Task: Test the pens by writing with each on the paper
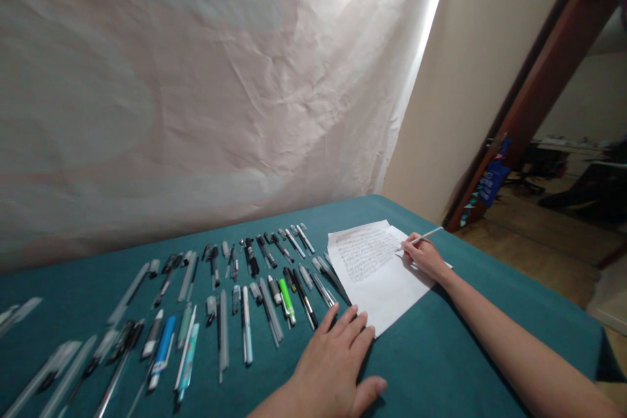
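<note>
A white sheet of paper (386, 294) with rows of handwriting across its upper part lies at an angle on the table. My right hand (422, 256) is closed around a slim white pen (432, 232) and rests on the sheet's right side, the pen's tip by the end of a written line. Flat and with fingers spread, my left hand (337, 359) lies by the lower left corner of the paper, its fingertips at the paper's edge and beside the nearest pens. It holds nothing.
Many pens, caps and pen parts lie in rows on the green tablecloth (421, 366), among them a bright green pen (287, 300) and a blue pen (162, 351). A creased pale sheet (196, 91) hangs behind the table. A doorway with a brown frame (548, 85) stands at right.
</note>
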